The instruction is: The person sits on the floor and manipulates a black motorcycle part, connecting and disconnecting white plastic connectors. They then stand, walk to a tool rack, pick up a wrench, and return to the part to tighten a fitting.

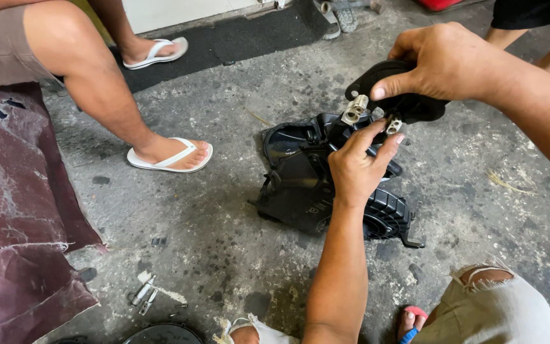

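A black plastic blower housing (300, 185) lies on the stained concrete floor (224, 229). My right hand (444, 60) grips a black rubber-like cover piece (408, 105) above the housing's top end. My left hand (358, 165) pinches at two small pale metal pipe fittings (355, 109) that stick out beside that cover. Both hands are closed on the parts, over the housing.
Another person's bare legs in white flip-flops (170, 156) stand to the left. A worn maroon cushion (14, 210) lies at the far left. Small metal bits (144, 293) lie on the floor near the bottom. My knee in torn shorts (498, 306) sits at the bottom right.
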